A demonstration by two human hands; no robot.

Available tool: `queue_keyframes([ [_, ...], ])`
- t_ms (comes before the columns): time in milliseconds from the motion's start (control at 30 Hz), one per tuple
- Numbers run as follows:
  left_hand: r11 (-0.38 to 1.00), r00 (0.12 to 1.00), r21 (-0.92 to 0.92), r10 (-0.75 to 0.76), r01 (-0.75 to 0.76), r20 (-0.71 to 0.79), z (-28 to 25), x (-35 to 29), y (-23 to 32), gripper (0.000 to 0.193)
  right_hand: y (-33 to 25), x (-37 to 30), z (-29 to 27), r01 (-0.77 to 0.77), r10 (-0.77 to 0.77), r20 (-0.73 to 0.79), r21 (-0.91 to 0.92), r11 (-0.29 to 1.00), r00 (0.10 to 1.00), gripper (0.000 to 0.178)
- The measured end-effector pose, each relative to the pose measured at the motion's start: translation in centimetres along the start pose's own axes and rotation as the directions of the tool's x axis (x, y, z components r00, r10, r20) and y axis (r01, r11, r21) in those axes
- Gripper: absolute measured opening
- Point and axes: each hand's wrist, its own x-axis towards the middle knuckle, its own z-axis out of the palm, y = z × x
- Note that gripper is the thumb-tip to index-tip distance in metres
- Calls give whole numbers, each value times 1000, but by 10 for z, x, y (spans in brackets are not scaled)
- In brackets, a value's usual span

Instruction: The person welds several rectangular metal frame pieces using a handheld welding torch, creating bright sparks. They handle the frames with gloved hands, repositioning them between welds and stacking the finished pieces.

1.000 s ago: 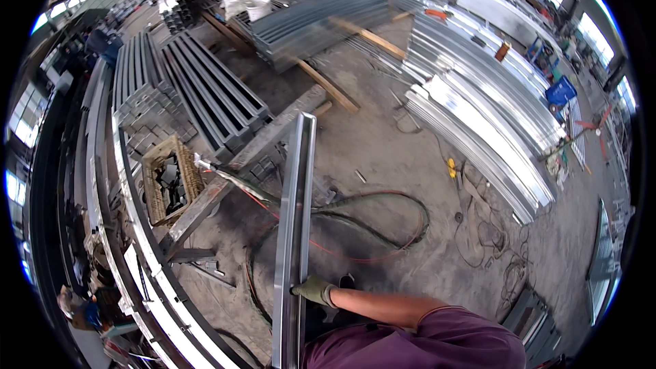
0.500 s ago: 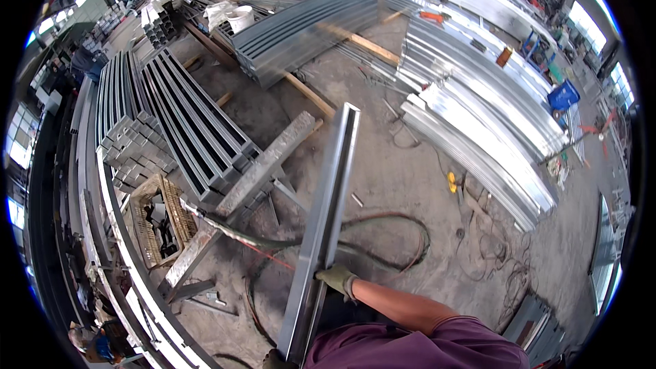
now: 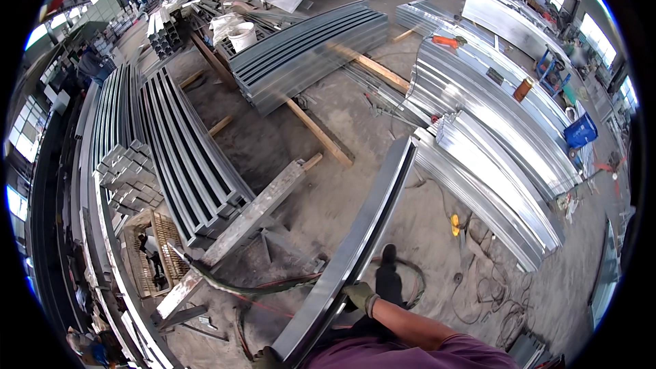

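A long galvanised steel channel (image 3: 347, 246) slants across the middle, its far end raised toward the right and its near end close to my body. My right hand (image 3: 360, 297), in a greenish work glove, is closed around its right edge. At the bottom of the view my left hand (image 3: 266, 357), also gloved, grips the near end; most of its fingers are cut off or hidden. Beyond the channel's right side one dark shoe (image 3: 389, 254) shows on the floor. To the left, a worn metal trestle beam (image 3: 253, 215) supports a stack of similar channels (image 3: 195, 157).
A yellowish plastic crate (image 3: 171, 249) with metal pieces stands beside the trestle. Hose (image 3: 273, 288) loops across the floor under the channel. Shiny profile stacks (image 3: 502, 178) lie right, another channel stack (image 3: 311, 48) ahead. Timber (image 3: 320, 131) and cables (image 3: 488, 287) lie around.
The channel's far end has swung to the right, with both hands still on it. My shoe has come into view. The surroundings sit somewhat lower in the picture.
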Motion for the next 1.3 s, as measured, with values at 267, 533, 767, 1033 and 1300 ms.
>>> queue_keyframes([
  [267,999,1000,44,-13,12,2,-23,26,156,67,-130,32,-130,34,-33,116,-1,999,993,26],
  [533,998,1000,-65,12,-12,14,-103,64,313,68,-264,43,-203,-14,10,78,54,998,997,33],
  [767,991,998,-122,-52,47,-37,-67,144,333,80,-351,107,-217,127,-117,71,-145,981,991,33],
  [1033,956,996,-291,10,17,91,-172,283,419,65,-471,225,-207,128,-132,-2,-223,966,991,39],
  [1300,998,997,-29,52,-50,58,-297,417,501,55,-618,262,-200,86,-93,-79,-95,992,993,31],
])
